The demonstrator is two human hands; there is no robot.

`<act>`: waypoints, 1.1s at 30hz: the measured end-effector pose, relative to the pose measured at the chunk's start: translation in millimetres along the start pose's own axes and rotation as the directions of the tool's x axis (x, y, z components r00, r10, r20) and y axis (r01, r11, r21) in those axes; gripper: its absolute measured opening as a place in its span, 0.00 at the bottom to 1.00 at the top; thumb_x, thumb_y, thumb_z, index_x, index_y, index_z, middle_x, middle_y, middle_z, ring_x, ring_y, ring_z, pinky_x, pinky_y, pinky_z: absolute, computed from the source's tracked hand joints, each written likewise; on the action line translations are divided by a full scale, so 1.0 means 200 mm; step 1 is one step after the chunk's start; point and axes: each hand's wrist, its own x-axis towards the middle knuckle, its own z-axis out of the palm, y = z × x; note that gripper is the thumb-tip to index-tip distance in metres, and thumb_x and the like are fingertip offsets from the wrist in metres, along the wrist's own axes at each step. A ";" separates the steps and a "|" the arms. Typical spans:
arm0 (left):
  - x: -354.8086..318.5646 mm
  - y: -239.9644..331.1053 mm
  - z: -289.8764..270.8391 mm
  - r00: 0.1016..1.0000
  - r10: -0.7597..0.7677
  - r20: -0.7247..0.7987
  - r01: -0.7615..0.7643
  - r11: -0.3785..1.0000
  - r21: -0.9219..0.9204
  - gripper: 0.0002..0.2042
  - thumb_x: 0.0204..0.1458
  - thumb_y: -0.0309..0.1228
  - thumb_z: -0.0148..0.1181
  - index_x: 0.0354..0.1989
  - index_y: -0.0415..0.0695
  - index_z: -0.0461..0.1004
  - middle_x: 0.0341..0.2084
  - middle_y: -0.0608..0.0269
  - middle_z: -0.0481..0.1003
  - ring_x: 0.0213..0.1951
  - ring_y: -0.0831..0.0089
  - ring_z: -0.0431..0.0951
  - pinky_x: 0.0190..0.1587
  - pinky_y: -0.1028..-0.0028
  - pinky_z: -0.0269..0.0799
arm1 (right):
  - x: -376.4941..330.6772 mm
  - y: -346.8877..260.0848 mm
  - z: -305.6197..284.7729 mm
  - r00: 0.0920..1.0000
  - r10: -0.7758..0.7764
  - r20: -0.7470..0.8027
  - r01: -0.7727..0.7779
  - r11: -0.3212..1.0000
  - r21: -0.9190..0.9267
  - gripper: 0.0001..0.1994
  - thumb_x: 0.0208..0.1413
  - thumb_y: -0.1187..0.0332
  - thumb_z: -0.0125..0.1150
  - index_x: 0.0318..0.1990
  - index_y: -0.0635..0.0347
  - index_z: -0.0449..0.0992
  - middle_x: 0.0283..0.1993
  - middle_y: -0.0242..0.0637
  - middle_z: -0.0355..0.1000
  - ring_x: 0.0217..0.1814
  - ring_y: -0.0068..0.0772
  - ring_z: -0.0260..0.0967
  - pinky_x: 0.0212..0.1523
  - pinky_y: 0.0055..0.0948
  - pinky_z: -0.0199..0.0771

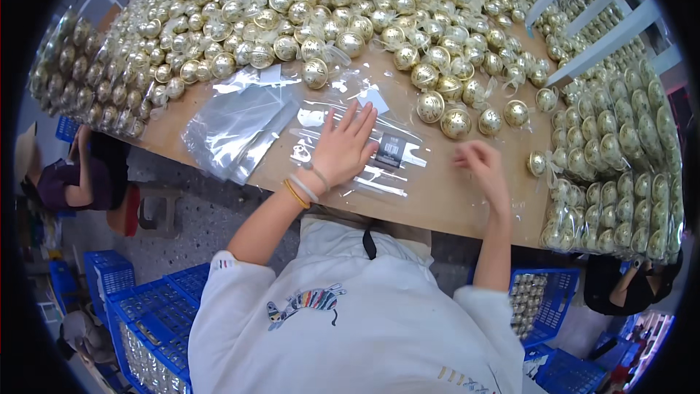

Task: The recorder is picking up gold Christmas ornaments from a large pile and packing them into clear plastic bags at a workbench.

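My left hand [343,147] lies flat with fingers stretched over a clear plastic bag [310,118] on the brown tabletop. Beside its fingertips, a dark label [392,152] shows on the bag, and a small white card [373,100] lies at the bag's far end. My right hand [481,168] hovers over the table to the right of the bag, its fingers curled together; whatever they may hold is hidden. Closest to it are several loose gold ball ornaments [456,123] with pale ribbons. A stack of clear bags [237,128] rests left of my left hand.
A large heap of gold ornaments [313,11] covers the table's far side. Packed clear trays of ornaments stand at the left [87,76] and right [612,204]. Blue crates [157,314] sit below on the floor. Other people are seated at both sides.
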 end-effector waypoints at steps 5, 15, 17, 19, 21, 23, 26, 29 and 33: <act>-0.05 0.05 0.01 1.000 -0.008 0.004 0.008 0.997 -0.080 0.30 0.61 0.45 0.43 0.68 0.41 0.53 0.69 0.58 0.51 0.71 0.56 0.47 0.69 0.49 0.38 | -0.06 -0.10 0.64 0.736 -0.673 0.075 0.393 0.335 -0.857 0.21 0.61 0.68 0.49 0.61 0.66 0.65 0.64 0.53 0.62 0.67 0.50 0.59 0.68 0.46 0.55; -0.20 0.10 -0.09 0.893 0.426 0.149 -0.378 0.886 -0.267 0.42 0.49 0.63 0.51 0.67 0.47 0.57 0.69 0.53 0.51 0.69 0.52 0.51 0.67 0.41 0.36 | 0.02 0.06 0.70 0.781 -0.617 0.092 0.408 0.394 -0.823 0.26 0.62 0.66 0.44 0.66 0.68 0.55 0.71 0.50 0.50 0.74 0.47 0.45 0.71 0.45 0.46; -0.24 0.12 -0.10 0.891 0.427 0.154 -0.406 0.902 -0.148 0.42 0.50 0.62 0.50 0.68 0.47 0.55 0.67 0.53 0.54 0.68 0.54 0.53 0.67 0.41 0.40 | 0.03 0.11 0.58 0.935 -0.342 0.092 0.348 0.936 -0.060 0.26 0.64 0.62 0.43 0.66 0.67 0.56 0.71 0.47 0.52 0.74 0.42 0.45 0.69 0.44 0.52; -0.30 0.12 -0.09 0.811 0.582 -0.060 -0.583 0.813 -0.001 0.38 0.52 0.57 0.52 0.66 0.46 0.59 0.65 0.52 0.58 0.66 0.54 0.58 0.66 0.45 0.47 | -0.07 0.16 0.49 0.865 -0.436 -0.249 0.458 0.888 0.038 0.28 0.65 0.59 0.43 0.67 0.66 0.55 0.70 0.47 0.52 0.72 0.41 0.49 0.68 0.43 0.55; -0.28 0.11 -0.24 0.805 0.569 -0.171 -0.582 0.812 -0.039 0.32 0.56 0.53 0.49 0.62 0.40 0.64 0.59 0.49 0.66 0.61 0.53 0.67 0.63 0.50 0.59 | -0.11 0.14 0.49 0.696 -0.441 -0.566 0.589 0.802 0.100 0.29 0.65 0.56 0.43 0.68 0.66 0.53 0.69 0.47 0.53 0.70 0.40 0.52 0.66 0.42 0.58; -0.24 0.13 -0.51 0.839 0.384 -0.385 -0.507 0.810 -0.296 0.30 0.60 0.51 0.45 0.58 0.36 0.68 0.53 0.47 0.72 0.55 0.53 0.73 0.58 0.55 0.67 | -0.19 -0.03 0.63 0.459 -0.675 -0.578 0.858 0.507 0.089 0.35 0.64 0.50 0.46 0.69 0.65 0.48 0.68 0.50 0.53 0.67 0.44 0.56 0.65 0.45 0.60; -0.23 0.13 -0.64 0.856 0.134 -0.498 -0.423 0.736 -0.529 0.26 0.65 0.46 0.40 0.59 0.35 0.67 0.54 0.47 0.72 0.54 0.52 0.74 0.54 0.60 0.71 | -0.22 -0.37 0.86 0.289 -0.853 -0.435 0.934 0.351 -0.069 0.30 0.68 0.56 0.39 0.72 0.55 0.41 0.71 0.49 0.48 0.70 0.50 0.51 0.62 0.46 0.63; -0.15 0.13 -0.57 0.862 -0.166 -0.479 -0.433 0.251 -0.866 0.27 0.65 0.44 0.41 0.67 0.39 0.57 0.70 0.52 0.50 0.69 0.57 0.54 0.67 0.63 0.52 | -0.18 -0.43 0.76 0.376 -0.854 -0.359 0.862 0.464 -0.201 0.31 0.68 0.53 0.36 0.73 0.51 0.37 0.73 0.47 0.44 0.68 0.41 0.56 0.56 0.43 0.68; -0.01 0.20 -0.41 0.734 -0.146 -0.663 -0.624 0.243 -0.743 0.30 0.65 0.47 0.41 0.70 0.41 0.51 0.71 0.54 0.45 0.72 0.61 0.43 0.70 0.63 0.41 | -0.16 -0.45 0.63 0.293 -0.872 -0.392 0.902 0.389 -0.190 0.32 0.66 0.57 0.45 0.71 0.57 0.42 0.71 0.50 0.46 0.67 0.62 0.55 0.56 0.54 0.72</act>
